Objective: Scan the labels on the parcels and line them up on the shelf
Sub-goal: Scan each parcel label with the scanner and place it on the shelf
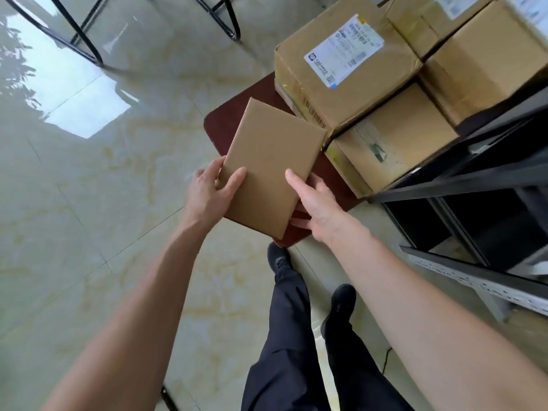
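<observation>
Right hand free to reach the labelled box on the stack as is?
Probably not yet. The right hand grips the flat parcel together with the left hand. The path to the labelled box looks open, once it lets go.

Flat parcel [271, 164] held by both hands, left hand [212, 192] and right hand [315, 203], above dark red table [225, 123]; labelled box [341, 66] stacked beside; black shelf [474, 179] right; glossy floor [103, 173].

white shipping label [344, 50] on top parcel [341, 81], print too blurred to read, no other legible text
</observation>
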